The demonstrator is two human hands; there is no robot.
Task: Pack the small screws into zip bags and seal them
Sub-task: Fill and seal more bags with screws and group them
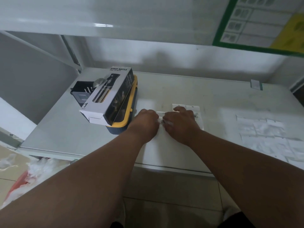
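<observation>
Your left hand (145,120) and right hand (180,122) sit knuckles-up, side by side on the desk (65,129), curled and pinching one small zip bag (162,120) between them. Its screws (162,122) show in the gap. Bag's long axis runs left-right, equally near both hands. Spare bags (185,106) lie just beyond the right hand; more bags (263,129) well right.

White wall (148,17), tiled floor (172,195)

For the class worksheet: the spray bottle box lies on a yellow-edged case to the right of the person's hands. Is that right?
Not quite. The head view shows the spray bottle box on the yellow-edged case to the left of the hands, not the right: left hand, right hand.
</observation>
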